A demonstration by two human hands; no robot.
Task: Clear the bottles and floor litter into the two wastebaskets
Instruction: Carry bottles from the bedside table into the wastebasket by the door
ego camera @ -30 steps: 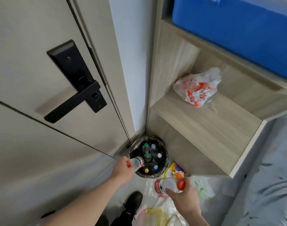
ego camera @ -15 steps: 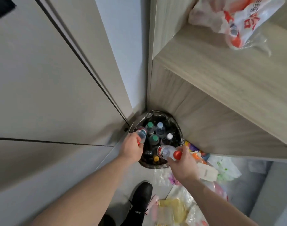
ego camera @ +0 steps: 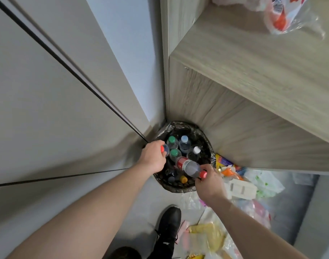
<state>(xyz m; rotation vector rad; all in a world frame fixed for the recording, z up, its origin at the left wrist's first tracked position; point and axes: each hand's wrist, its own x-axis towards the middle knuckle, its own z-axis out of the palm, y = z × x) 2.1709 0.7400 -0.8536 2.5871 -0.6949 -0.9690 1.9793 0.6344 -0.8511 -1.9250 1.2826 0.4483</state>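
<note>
A round wastebasket [ego camera: 186, 126] lined with a black bag stands in the corner between door and wooden shelf unit, holding several upright plastic bottles. My left hand [ego camera: 154, 156] grips a clear red-capped bottle [ego camera: 165, 148] by its neck at the basket's left rim. My right hand [ego camera: 209, 179] holds a second red-capped bottle with a red label [ego camera: 188, 166] by its cap end, lying tilted over the basket's opening. Floor litter [ego camera: 240, 186] of wrappers and plastic bags lies right of the basket.
A door [ego camera: 48, 101] fills the left side. The wooden shelf [ego camera: 253, 75] overhangs the basket, with a red-and-white plastic bag [ego camera: 283, 17] on it. My black shoe [ego camera: 168, 227] stands below the basket. More yellow and pink wrappers [ego camera: 208, 234] lie at the bottom right.
Both hands moved forward and down with their bottles, from just short of the basket to over its opening. The camera tilted down and came closer, so the basket looks larger.
</note>
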